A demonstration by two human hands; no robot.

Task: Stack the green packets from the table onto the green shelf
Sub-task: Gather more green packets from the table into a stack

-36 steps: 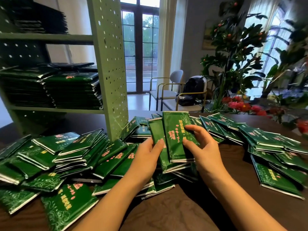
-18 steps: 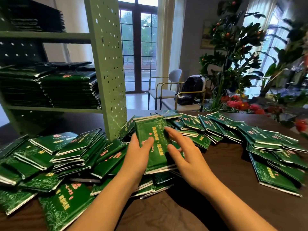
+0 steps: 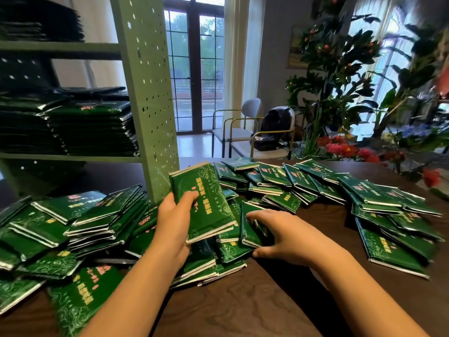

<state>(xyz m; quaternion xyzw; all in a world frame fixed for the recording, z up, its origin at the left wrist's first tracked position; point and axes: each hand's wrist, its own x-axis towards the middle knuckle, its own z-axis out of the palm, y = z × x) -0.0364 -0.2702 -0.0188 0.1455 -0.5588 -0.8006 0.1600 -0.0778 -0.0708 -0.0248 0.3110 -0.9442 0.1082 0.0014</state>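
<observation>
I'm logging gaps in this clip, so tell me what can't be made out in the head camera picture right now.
1. Head view: how many packets are in the bundle the left hand holds; its top packet covers the rest.
2. Head view: whether the right hand has a grip on the tilted packet or only touches it; its fingers cover the edge.
3. Head view: top shelf stack, cut off by the upper edge and dark.

Both bare forearms reached forward, side by side. The left hand gripped a raised packet stack, thumb across its face. The right hand, palm down, curled its fingers over a tilted packet, thumb spread wide.
</observation>
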